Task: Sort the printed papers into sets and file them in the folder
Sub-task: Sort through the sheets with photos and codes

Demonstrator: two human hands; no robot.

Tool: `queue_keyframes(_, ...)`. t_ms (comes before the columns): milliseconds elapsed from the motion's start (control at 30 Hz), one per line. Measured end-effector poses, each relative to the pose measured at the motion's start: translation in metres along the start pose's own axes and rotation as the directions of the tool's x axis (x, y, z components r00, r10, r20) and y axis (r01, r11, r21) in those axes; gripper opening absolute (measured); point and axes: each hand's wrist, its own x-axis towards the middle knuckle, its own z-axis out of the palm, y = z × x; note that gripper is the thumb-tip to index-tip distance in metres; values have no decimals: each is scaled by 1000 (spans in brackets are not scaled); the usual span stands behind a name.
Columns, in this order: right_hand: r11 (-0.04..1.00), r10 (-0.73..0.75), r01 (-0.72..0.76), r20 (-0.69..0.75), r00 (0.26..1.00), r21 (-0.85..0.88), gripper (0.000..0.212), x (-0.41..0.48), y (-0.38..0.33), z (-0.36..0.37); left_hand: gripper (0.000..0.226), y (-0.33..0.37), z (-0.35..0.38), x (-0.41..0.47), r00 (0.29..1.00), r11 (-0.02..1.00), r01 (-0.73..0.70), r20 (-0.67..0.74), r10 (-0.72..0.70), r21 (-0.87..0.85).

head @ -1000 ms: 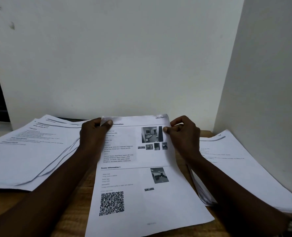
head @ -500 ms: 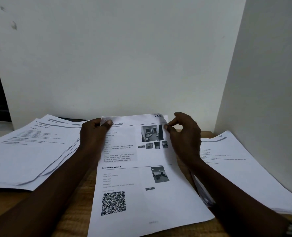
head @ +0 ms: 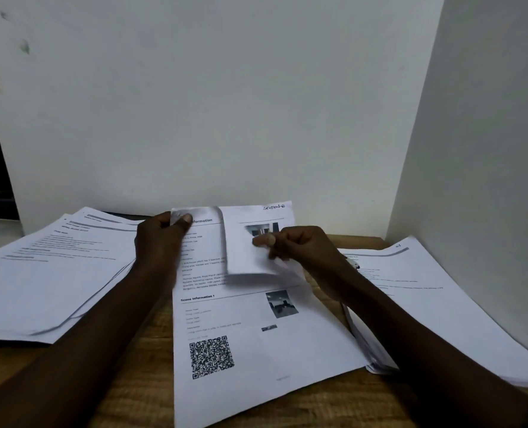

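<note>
Step in hand, as we judge it: leafing through one set to check its pages, part of sorting; filing has not begun.

Position: the centre set [head: 256,350] lies on the wooden table [head: 139,381] at 6 o'clock from the middle of the view, printed side up, QR code towards us.

Left hand [head: 160,242]: thumb and curled fingers pinch the set's far left corner, at about 11 o'clock on the page, anchoring it.

Right hand [head: 302,251]: thumb and forefinger pinch the far right corner of the top sheet [head: 247,257], which is peeled up and folded leftwards. The other fingers are curled in. The page beneath shows a handwritten label [head: 274,207] at 1 o'clock.

Next move, our estimate: read that label, then either turn the sheet fully or lay it back. A light pinch on one sheet only, with the left hand holding firm so the set does not skew.

Count:
- Paper groups: three. The left pile [head: 55,273] is at 9 o'clock, the centre set is as above, and the right pile [head: 426,298] is at 3 o'clock.
- Sheets per group: cannot tell; the edges fan and blur.
- Hands: two.
- Folder: none in view.
</note>
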Motion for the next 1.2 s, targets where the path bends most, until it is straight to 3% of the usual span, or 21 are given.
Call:
queue_keyframes(67, 997, 67, -65, -69, 995, 35, 59, 2, 1, 4, 23, 2, 1, -2, 1000, 1000, -11, 18, 11, 9)
queue_keyframes(167, 990, 114, -82, -300, 947, 116, 31, 5, 5, 3, 9, 7, 4, -8, 996, 1000, -26, 80, 27, -11)
queue_keyframes(233, 989, 95, -136, -484, 870, -51, 25, 7, 9, -3, 9, 11, 8, -13, 993, 999, -19, 112, 24, -50)
queue_keyframes(300, 958, 0, -169, -591, 806, -231, 45, 10, 16, -8, 12, 15, 11, -16, 990, 996, -11, 140, 23, -86)
queue_keyframes(367, 939, -60, -170, -628, 776, -300, 60, 12, 21, -10, 13, 16, 12, -17, 987, 995, -8, 160, 24, -101)
queue_keyframes(433, 960, -24, -159, -632, 775, -231, 55, 13, 21, -12, 9, 16, 11, -17, 987, 994, -2, 158, 19, -106)
queue_keyframes(533, 971, -51, -112, -643, 764, -211, 24, 11, 20, -14, 6, 16, 12, -17, 990, 993, 3, 138, 13, -117)
queue_keyframes(600, 958, -122, -86, -661, 741, -274, 22, 11, 21, -15, 6, 16, 12, -18, 992, 993, 0, 128, 15, -117)
queue_keyframes(700, 966, -114, -63, -633, 766, -250, 14, 10, 20, -13, 6, 17, 13, -20, 991, 992, 7, 132, 10, -127)
queue_keyframes(900, 958, -86, -95, -587, 805, -271, 15, 11, 18, -11, 6, 17, 11, -17, 993, 995, 2, 119, 9, -99)
queue_keyframes(1100, 917, -224, -19, -556, 801, -398, 19, 11, 16, -8, 6, 13, 9, -13, 997, 997, 3, 82, 3, -71)
queue_keyframes(1200, 930, -237, 79, -422, 875, -359, 24, 6, 9, -5, 7, 13, 6, -12, 999, 998, -3, 52, 7, -60)
